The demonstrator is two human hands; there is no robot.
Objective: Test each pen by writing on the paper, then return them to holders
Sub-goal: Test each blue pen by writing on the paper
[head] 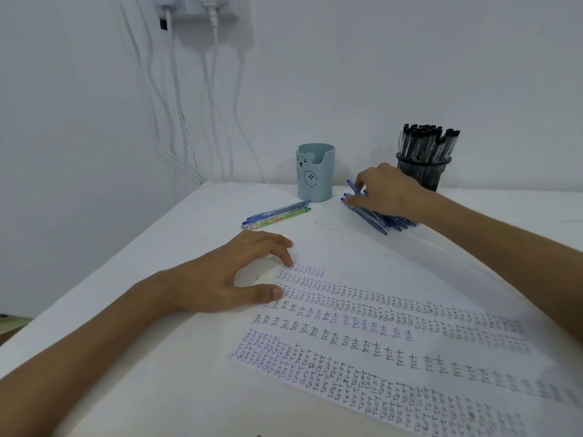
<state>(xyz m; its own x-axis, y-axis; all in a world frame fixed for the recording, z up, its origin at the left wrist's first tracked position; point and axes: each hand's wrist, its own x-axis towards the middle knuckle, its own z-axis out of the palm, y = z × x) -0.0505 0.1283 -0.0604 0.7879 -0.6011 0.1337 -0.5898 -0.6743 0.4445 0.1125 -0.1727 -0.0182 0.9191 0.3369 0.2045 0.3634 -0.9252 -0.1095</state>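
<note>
**While pinning the paper (394, 357), picking a blue pen (352, 186)**

While pressing down on the sheet's far left corner with the left grip (233, 275), reaching with the right grip (388, 192) into the pile of blue pens (375, 220) at the back right of the white surface (157, 357).

Keeping the left grip apart: fingers spread, index fingertip and thumb tip down on the paper's edge, nothing held.

Curling the right grip's fingers round the one blue pen, with its far end raised above the rest of the pile and the thumb resting on the pens beneath.

Paper: flat on the near right part of the surface, lying at an angle, filled with slanting rows of handwritten "TEST" and other marks in black and blue-violet ink.

Pile of blue pens: lying just in front of the black mesh holder (422, 173) and to the right of the light-blue bear holder (315, 173).

Black mesh holder: upright against the wall, packed with black-capped pens (426, 141) standing on end.

Light-blue bear holder: upright at back centre, with a notch in its rim; cannot tell what is inside.

Left of the bear holder, three loose pens (276, 214) lying side by side, one with a green label, tips close to the holder's base.

On the wall at back left, white cables (176, 105) hanging from plugs (195, 7) at the top.
</note>
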